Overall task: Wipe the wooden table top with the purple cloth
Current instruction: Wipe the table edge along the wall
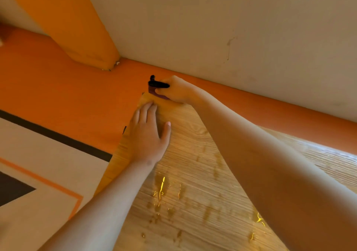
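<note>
Both forearms filled the near part of the view, cut off at its lower edge. Most of the purple cloth [154, 92] was hidden inside the right grip [177, 90]; only a dark, bunched scrap showed beneath the curled fingers, at the far corner of the wooden bench [193, 173]. A black piece [157, 84] stuck out of the same grip just above that scrap, too dark to make out. The right grip was curled tight round the cloth. Just nearer than it and to its left, the left grip [148, 136] lay flat on the bench, fingers straight and together, thumb spread. Nearer than both grips, wet streaks [162, 187] glistened on the wood.
</note>
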`<state>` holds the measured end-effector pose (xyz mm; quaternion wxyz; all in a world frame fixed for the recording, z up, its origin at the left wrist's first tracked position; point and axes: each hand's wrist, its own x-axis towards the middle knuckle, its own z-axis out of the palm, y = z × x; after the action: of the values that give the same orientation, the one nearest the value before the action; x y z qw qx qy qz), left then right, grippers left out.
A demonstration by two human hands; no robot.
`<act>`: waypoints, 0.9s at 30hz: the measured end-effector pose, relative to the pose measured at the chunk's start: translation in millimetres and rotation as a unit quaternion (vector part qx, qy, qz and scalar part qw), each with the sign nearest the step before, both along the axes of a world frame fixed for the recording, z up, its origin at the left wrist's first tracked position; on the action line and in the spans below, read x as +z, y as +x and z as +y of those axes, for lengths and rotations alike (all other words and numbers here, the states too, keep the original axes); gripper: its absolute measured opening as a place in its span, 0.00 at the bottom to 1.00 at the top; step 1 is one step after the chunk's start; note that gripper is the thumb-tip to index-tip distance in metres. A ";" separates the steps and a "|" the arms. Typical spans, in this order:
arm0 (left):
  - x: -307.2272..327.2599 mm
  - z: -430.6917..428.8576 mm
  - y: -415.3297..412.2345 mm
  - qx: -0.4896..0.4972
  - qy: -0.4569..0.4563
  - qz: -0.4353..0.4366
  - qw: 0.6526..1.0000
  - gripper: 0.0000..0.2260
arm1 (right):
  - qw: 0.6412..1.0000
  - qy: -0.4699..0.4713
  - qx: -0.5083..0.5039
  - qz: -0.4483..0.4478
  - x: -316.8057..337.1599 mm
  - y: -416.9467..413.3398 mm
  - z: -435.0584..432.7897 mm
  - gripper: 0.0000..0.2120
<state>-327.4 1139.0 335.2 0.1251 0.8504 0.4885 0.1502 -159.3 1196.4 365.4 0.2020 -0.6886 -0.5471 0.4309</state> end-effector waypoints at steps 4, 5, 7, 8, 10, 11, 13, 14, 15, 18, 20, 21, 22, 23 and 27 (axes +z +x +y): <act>-1.6 1.3 -1.3 0.001 0.007 0.021 1.000 0.27 | 1.000 0.013 0.011 0.003 -2.3 -17.9 24.1 0.12; -1.9 1.9 -1.9 0.000 0.007 0.024 1.000 0.27 | 1.000 0.016 0.012 0.002 -2.4 -19.9 26.5 0.12; -2.4 3.1 -2.4 -0.003 0.006 0.023 1.000 0.27 | 1.000 0.017 0.011 0.007 -1.6 -17.9 24.1 0.12; -2.4 3.2 -2.8 -0.006 0.005 0.019 1.000 0.26 | 1.000 0.014 0.009 0.012 -0.7 -13.9 19.4 0.11; -1.5 3.4 -2.7 -0.010 0.005 0.010 1.000 0.26 | 1.000 0.005 0.005 0.017 2.0 0.2 5.9 0.11; -1.0 3.8 -2.8 -0.012 0.004 0.004 1.000 0.26 | 1.000 -0.005 0.002 0.018 3.7 8.4 -3.0 0.11; -0.9 4.6 -3.6 -0.016 0.000 -0.004 1.000 0.26 | 1.000 -0.025 -0.007 0.013 7.0 25.4 -25.0 0.11; -0.9 4.6 -4.4 -0.018 -0.001 -0.005 1.000 0.26 | 0.999 -0.032 -0.013 0.008 8.1 34.0 -37.2 0.10; -0.7 4.6 -4.6 -0.019 -0.002 -0.006 1.000 0.26 | 0.999 -0.038 -0.021 0.006 8.8 42.9 -50.0 0.07; 0.4 4.7 -4.0 -0.021 -0.003 -0.007 1.000 0.25 | 0.997 -0.057 -0.049 0.007 13.9 64.4 -84.6 0.05; 1.8 5.1 -2.4 -0.022 -0.003 -0.005 1.000 0.25 | 0.996 -0.061 -0.066 0.004 18.5 75.2 -102.9 0.06; 2.5 4.9 -2.0 -0.022 -0.002 -0.004 1.000 0.26 | 0.996 -0.061 -0.071 -0.005 20.3 80.3 -112.4 0.05; 3.5 4.3 -1.8 -0.022 -0.001 -0.002 1.000 0.26 | 0.995 -0.059 -0.075 -0.017 22.4 84.5 -122.5 0.04; 4.0 4.1 -1.7 -0.023 -0.001 0.000 1.000 0.26 | 0.995 -0.049 -0.080 -0.031 24.5 88.1 -132.6 0.04; 6.7 1.8 -0.8 -0.017 -0.002 0.007 1.000 0.24 | 0.988 0.015 -0.152 -0.007 36.9 94.9 -174.5 0.10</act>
<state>-328.2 1140.8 341.8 0.1264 0.8593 0.4751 0.1412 -64.4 1021.9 402.3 0.2715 -0.7640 -0.4435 0.3819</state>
